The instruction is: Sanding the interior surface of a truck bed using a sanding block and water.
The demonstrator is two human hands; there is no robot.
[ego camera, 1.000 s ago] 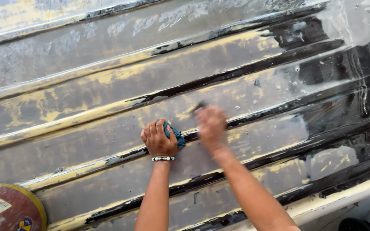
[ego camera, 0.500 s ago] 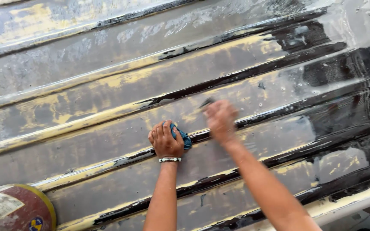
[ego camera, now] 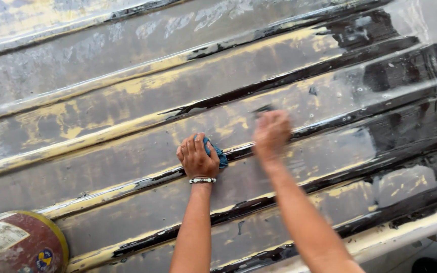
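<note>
Wet-sanding the ribbed hull panel, both hands on the surface.

I judge I'm mid-stroke: my left hand (ego camera: 198,157) is curled over a blue cloth (ego camera: 217,152), pressing it against the wet, ribbed metal panel (ego camera: 127,126) just above a dark rib. My right hand (ego camera: 271,132) is blurred; a dark pad edge (ego camera: 264,108) peeks above its fingers, but I cannot tell how tightly they close on it. The next move calls for steady pressure along the rib. A red, yellow-rimmed can (ego camera: 18,242) is cut off at the lower left corner.
</note>
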